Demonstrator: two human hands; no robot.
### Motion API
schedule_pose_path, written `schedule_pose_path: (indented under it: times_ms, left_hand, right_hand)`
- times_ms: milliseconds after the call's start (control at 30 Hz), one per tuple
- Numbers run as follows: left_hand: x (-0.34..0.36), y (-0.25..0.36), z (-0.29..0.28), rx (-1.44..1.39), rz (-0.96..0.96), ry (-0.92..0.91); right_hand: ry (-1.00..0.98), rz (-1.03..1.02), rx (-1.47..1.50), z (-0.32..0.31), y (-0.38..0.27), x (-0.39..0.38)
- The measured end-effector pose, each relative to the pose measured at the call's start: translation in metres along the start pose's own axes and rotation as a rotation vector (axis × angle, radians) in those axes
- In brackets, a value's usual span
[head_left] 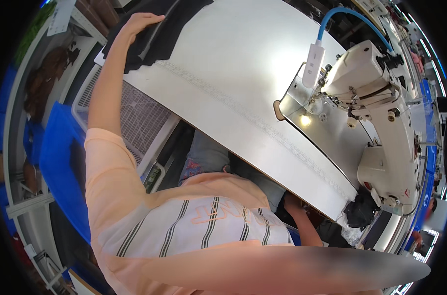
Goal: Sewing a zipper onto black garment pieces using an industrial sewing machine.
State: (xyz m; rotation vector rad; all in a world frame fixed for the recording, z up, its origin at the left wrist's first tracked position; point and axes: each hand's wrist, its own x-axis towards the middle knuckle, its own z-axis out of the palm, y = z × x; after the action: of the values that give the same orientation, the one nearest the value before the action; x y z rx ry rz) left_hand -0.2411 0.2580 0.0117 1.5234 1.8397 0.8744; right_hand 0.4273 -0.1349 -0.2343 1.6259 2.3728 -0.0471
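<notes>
At the far left end of the white sewing table (223, 105), my left hand (144, 22) is at a pile of black cloth (157, 37). Its fingers are drawn together, pinching at the cloth beside a thin grey strip or fold (157, 35). My right hand (293, 202) is low, by the table's front edge, near my lap. The table edge and dark shadow hide its fingers, so what it touches does not show. To the right stands a white sewing machine (358, 73), its lamp lit over the metal plate (307, 115). No cloth shows under the needle area.
Beneath the table's left end is a white mesh basket (145, 115). A blue bin (61, 162) stands at my left, before a grey shelf rack (31, 206). A blue cable (354, 11) joins a white device (313, 64). Black material (361, 209) lies by the machine's base.
</notes>
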Motion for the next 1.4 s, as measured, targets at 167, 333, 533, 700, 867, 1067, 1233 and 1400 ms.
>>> schedule_pose_path:
  times_ms: [167,333,533,700,867,1067,1233,1400]
  left_hand:
    - [0.019,-0.055,-0.001,-0.253,0.135,-0.027]
    - [0.046,-0.04,-0.021,0.165,0.132,0.218]
    - [-0.107,0.034,0.074,1.133,1.009,0.226]
    - [-0.204,0.067,0.163,0.879,0.969,0.038]
    - [-0.187,0.089,0.186,0.758,0.905,0.07]
    - [-0.186,0.097,0.186,0.488,0.8,-0.027]
    - [-0.216,0.138,0.209,0.228,1.069,-0.071]
    - [-0.254,0.16,0.235,0.236,1.398,0.118]
  right_hand:
    - [-0.412,0.111,0.337,-0.132,-0.033,-0.029]
    - [-0.058,0.102,0.811,-0.245,-0.021,-0.054]
    - [0.343,0.744,0.982,-0.292,0.109,-0.158]
    - [0.315,1.264,0.032,-0.222,0.265,-0.206]
    - [0.339,1.202,-0.203,-0.154,0.348,-0.244]
    - [1.497,1.446,1.437,-0.188,0.317,-0.283]
    - [1.127,0.642,0.963,-0.286,0.172,-0.163]
    - [0.671,-0.122,0.198,-0.287,0.006,0.038]
